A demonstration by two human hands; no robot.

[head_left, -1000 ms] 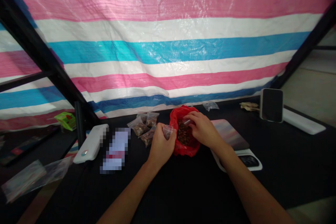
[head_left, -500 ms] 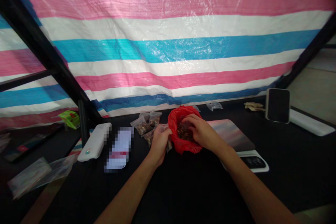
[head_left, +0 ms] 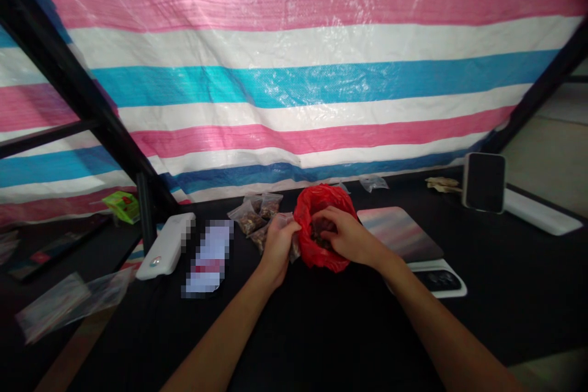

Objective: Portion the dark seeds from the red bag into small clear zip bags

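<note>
A red plastic bag [head_left: 326, 196] stands open on the black table, with small brown pieces [head_left: 319, 237] inside. My right hand [head_left: 342, 234] reaches into its mouth, fingers curled down at the pieces; what the fingertips hold is too small to make out. Beside the bag, my left hand [head_left: 281, 244] is closed on a small clear zip bag [head_left: 294, 250], its thumb near the red rim. Several filled clear bags [head_left: 248, 218] of brown pieces lie just behind and left of my left hand.
A white power bank [head_left: 166, 248] and a blurred-out item [head_left: 210, 260] lie left. On the right are a grey-pink case [head_left: 399, 233], a white phone-like object [head_left: 454, 278] and an upright dark-faced device [head_left: 484, 182]. Flat clear bags [head_left: 55, 306] lie far left; striped sheeting [head_left: 294, 86] hangs behind.
My right hand has shifted slightly left and down within the red bag, its fingers curling more. My left hand stays in nearly the same place.
</note>
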